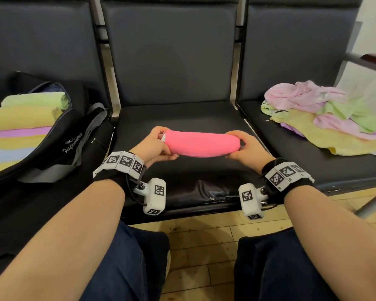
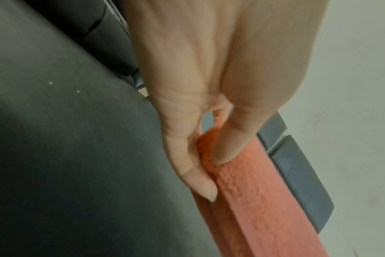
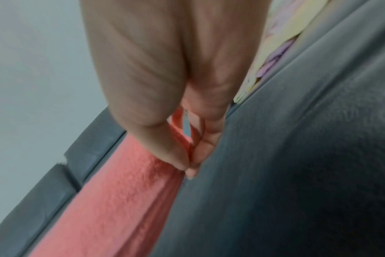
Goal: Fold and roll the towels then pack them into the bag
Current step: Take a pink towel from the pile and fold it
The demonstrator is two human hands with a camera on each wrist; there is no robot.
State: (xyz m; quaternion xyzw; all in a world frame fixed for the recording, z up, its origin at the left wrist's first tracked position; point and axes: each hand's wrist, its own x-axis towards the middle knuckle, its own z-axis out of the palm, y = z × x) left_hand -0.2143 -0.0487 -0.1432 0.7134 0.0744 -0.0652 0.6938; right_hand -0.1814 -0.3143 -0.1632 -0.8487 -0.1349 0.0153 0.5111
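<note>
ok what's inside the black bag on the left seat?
The black bag lies open with rolled towels stacked in it: green on top, then yellow, purple, more yellow and pale blue. Anything beneath or behind them is covered by the bag's flap and the towels.

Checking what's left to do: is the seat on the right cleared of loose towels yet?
No: a heap of unfolded towels lies there, while both hands hold the pink towel.

Rolled pink towel (image 1: 201, 143) lies crosswise above the middle seat; black bag (image 1: 59, 135) open at left
</note>
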